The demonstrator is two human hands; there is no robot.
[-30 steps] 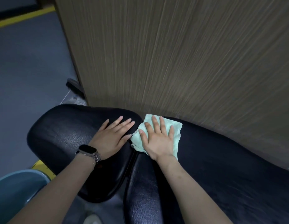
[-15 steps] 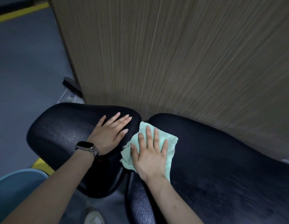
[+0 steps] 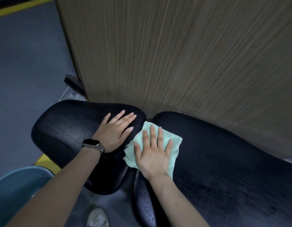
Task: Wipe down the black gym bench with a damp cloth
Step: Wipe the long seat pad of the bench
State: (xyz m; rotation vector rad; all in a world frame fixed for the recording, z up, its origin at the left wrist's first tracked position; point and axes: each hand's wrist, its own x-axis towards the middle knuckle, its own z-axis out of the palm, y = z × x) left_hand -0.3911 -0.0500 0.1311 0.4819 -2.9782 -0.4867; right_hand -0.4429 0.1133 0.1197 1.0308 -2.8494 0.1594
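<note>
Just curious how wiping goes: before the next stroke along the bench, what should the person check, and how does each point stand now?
1. Cloth flat under right hand: ok.
2. Right hand's fingers straight, pressing, no curled grip: ok.
3. Left hand steadying the smaller pad: ok.
4. Long pad ahead free of things: ok.
5. Cloth damp enough: cannot tell.
6. Cloth edge hangs over the gap between pads, may snag: not ok.
</note>
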